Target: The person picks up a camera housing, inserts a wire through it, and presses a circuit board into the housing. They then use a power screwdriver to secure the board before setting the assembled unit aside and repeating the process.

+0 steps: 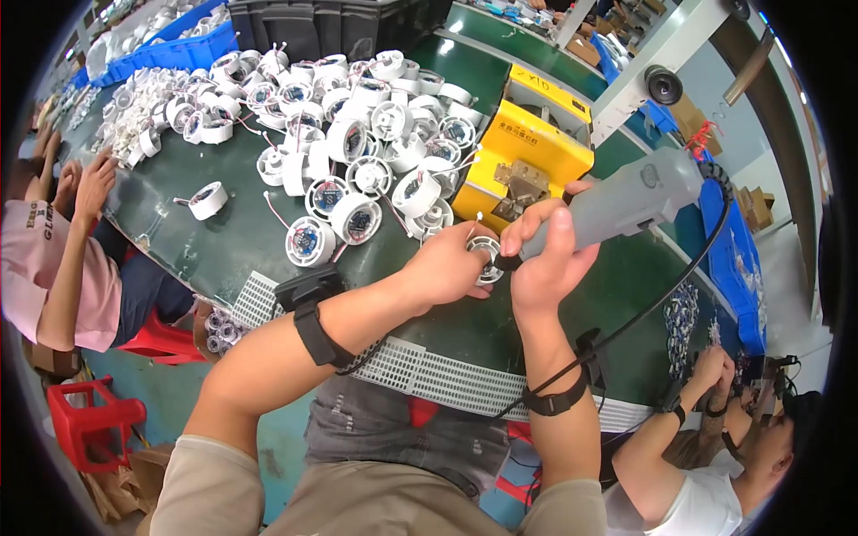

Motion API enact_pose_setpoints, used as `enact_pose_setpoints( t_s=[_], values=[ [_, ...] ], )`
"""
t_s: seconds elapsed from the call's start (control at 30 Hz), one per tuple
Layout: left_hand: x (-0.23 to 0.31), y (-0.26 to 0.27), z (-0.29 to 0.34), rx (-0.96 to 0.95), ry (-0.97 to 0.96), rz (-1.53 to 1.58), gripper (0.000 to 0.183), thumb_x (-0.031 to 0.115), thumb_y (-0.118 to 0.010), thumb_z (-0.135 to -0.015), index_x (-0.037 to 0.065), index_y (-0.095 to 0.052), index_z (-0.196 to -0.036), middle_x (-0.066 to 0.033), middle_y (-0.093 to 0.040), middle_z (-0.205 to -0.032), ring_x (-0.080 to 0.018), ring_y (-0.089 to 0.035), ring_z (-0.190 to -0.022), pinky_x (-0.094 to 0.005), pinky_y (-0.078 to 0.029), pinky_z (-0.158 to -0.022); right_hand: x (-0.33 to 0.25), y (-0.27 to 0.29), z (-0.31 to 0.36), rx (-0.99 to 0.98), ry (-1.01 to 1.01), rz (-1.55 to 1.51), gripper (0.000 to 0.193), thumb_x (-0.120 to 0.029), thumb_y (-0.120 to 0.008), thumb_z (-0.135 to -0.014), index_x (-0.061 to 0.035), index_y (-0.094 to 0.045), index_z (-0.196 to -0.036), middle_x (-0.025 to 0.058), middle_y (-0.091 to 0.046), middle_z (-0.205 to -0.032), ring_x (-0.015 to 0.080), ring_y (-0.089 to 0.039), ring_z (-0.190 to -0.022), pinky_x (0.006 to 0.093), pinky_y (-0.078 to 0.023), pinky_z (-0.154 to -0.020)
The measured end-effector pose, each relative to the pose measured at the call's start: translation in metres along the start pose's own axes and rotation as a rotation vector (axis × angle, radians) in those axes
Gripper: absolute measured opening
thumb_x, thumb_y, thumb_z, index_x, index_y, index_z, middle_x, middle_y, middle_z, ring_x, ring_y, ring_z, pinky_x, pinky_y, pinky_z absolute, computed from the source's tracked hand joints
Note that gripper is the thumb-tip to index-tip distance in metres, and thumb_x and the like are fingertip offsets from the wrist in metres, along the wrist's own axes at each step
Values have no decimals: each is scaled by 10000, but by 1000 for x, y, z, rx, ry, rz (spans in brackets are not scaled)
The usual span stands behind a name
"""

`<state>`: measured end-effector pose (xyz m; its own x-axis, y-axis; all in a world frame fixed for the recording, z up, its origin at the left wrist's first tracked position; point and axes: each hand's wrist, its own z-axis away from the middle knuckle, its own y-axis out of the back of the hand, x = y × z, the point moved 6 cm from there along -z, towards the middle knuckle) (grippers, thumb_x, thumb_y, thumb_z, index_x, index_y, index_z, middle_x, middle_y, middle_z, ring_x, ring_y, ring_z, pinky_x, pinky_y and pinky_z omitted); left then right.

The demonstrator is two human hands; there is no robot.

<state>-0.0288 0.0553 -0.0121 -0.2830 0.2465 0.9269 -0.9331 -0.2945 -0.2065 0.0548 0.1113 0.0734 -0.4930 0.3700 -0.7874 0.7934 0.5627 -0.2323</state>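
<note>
**Hands steady a white round part under a grey power driver at a crowded bench**

Seen from above, the person's left hand (451,263) is closed around a white round housing (487,259), pinning it to the dark green table (223,223) just in front of a yellow box-shaped machine (527,152). The right hand (545,259) is wrapped tight around the grip of a grey electric screwdriver (626,201), whose tip points down at the housing between the two hands. A black cable (679,277) runs from the driver's back end down past the right wrist.

Risks, as a judgement: the left fingers sit very close to the driver tip, so a slip off the part could strike them. The housing is held by hand only and could twist under the driver's turning force. Thin loose wires on the parts could snag.

Counts: one driver, one yellow machine, one housing in hand. A heap of like white housings (357,134) fills the table behind, several dozen, too overlapped to count exactly; one lies alone (208,200) at left. Two co-workers are partly visible, one at left (54,268) and one at lower right (715,464). A red stool (85,420) stands at lower left.
</note>
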Motion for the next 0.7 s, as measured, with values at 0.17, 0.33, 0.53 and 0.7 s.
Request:
enact_pose_setpoints(
  t_s=[0.17,0.33,0.53,0.7],
  values=[
    [-3,2,-2,8,-36,14,293,83,-505,-930,-28,-525,-1200,-151,-594,-1118,-217,-676,-816,-303,-596,-695,2,-9,5,-99,36,-57,380,-191,-502,-926,-12,-353,-1226,78,-467,-675,150,-477,-480,291,-439,-475],
    [32,4,21,28,-321,-604,274,68,-559,-896,6,-536,-1162,-143,-617,-1013,-236,-662,-886,-359,-568,-672,-12,14,6,32,59,-121,375,-195,-506,-930,-25,-365,-1234,68,-469,-678,155,-485,-485,285,-433,-461],
    [97,27,47,721,-1150,-1111,605,97,-689,-755,131,-470,-1317,-175,-476,-1306,-381,-540,-1096,-435,-477,-887,-22,45,-9,172,50,-98,310,-173,-448,-966,-34,-380,-1234,60,-468,-662,137,-473,-478,273,-431,-447],
    [82,44,19,485,-1011,-1400,729,231,-750,-708,148,-431,-1358,-169,-438,-1356,-385,-436,-1226,-487,-359,-1025,-11,39,-5,121,-41,42,299,-104,-498,-939,-23,-428,-1219,45,-467,-658,112,-471,-503,250,-420,-459]
  ],
)
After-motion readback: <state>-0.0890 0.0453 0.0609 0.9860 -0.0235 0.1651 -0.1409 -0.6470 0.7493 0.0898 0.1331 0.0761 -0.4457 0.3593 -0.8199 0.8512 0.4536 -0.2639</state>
